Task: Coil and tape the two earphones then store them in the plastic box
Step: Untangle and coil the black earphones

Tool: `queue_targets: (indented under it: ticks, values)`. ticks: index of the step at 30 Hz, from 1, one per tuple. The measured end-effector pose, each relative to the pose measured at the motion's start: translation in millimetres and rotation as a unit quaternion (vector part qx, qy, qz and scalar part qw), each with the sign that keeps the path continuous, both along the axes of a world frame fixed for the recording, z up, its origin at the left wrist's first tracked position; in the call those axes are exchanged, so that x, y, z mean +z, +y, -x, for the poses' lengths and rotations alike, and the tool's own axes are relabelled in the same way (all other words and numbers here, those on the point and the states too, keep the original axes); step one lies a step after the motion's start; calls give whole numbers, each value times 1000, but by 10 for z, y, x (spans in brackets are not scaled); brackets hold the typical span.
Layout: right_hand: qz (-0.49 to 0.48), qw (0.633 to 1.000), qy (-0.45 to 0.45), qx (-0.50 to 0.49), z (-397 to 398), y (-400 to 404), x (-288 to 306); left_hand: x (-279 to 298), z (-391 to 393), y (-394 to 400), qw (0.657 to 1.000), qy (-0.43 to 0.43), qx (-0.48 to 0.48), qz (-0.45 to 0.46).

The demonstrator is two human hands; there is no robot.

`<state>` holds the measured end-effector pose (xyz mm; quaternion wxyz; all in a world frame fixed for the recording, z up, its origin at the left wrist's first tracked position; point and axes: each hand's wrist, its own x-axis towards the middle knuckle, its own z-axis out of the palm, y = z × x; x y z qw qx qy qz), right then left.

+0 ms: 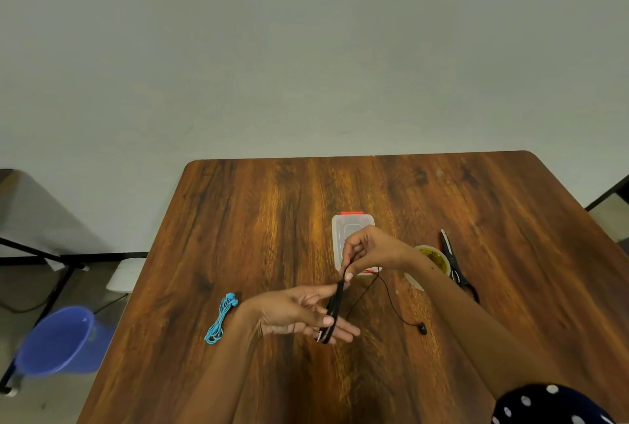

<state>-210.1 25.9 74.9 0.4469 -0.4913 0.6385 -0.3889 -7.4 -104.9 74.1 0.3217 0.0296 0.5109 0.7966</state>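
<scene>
wooden table (272, 219) — pale wall (306, 49)

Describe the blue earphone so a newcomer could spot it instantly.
Start at the wooden table and look to its near-left part, just left of the left hand. There the blue earphone lies on the wood as a slim bundle, untouched. It is the only bright blue cable on the table; the black earphone is held between both hands.

No readable text, labels or numbers anywhere.
</scene>
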Motion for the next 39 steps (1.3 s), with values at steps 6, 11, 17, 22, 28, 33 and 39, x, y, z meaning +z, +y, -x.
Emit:
queue_targets:
  ticks: [6, 11, 17, 22, 28, 33, 39]
  values:
    - [45, 989, -110, -86, -133, 109, -189, -2, -1, -45, 1000, -9, 6, -24]
    - [78, 965, -188, -168, -280, 138, -322, 21, 5, -84, 999, -1, 8, -46]
    - [94, 919, -260, -283, -571, 91, -475, 47, 56, -40, 997, 14, 73, -34]
    - [55, 905, -307, -290, -796, 85, -538, 12, 95, -24, 982, -22, 183, -48]
    - [21, 958, -107, -267, -1001, 49, -578, -54, 167, -97, 946, -41, 322, -14]
    - [24, 972, 42, -228, -1059, 0, -462, -129, 183, -76, 916, -47, 398, 5]
    - [-15, 970, 173, -169, -1108, 31, -402, -203, 178, -174, 886, -44, 461, 6]
